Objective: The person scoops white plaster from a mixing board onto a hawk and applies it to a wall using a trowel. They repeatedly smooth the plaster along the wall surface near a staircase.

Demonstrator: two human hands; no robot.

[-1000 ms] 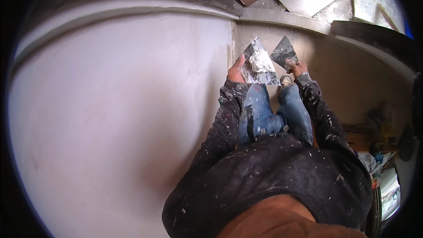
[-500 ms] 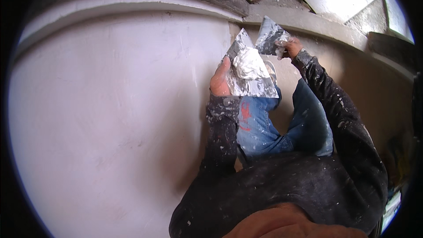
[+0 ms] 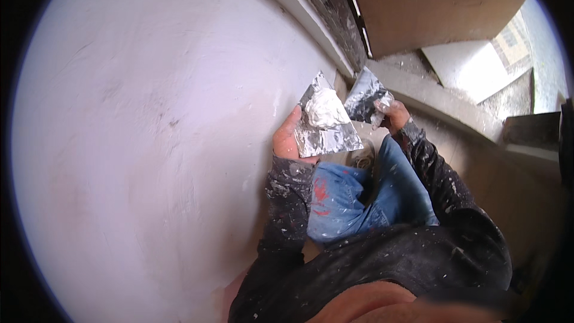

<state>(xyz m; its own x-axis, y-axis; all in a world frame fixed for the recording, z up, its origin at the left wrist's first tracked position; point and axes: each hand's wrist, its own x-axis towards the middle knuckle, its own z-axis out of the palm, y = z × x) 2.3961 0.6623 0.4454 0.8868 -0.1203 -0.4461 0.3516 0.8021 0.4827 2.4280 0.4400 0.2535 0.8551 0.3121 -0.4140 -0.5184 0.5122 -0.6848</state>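
Observation:
My left hand (image 3: 287, 136) is closed on a flat metal plastering blade (image 3: 344, 142), its thumb along the left edge and the other fingers hidden underneath. A thick mound of white putty (image 3: 326, 109) sits on this blade, with smears around it. In my right hand (image 3: 393, 115) is a second putty-smeared metal blade (image 3: 362, 97), gripped at its near right side. Its pointed end leans away toward the wall corner. The two blades lie close side by side; whether their edges touch I cannot tell. White putty coats my right fingers.
A pale plastered wall (image 3: 161, 143) fills my left side, close to my left arm. Ahead stands a dark door frame (image 3: 326, 6) with a brown door panel (image 3: 430, 6). A raised sill (image 3: 436, 93) runs to the right, with a white board (image 3: 478, 72) beyond it.
My view has turned, so the door frame now slants steeply and more of the door panel shows. Both blades appear lower in view. Each hand keeps its hold, and the putty mound remains.

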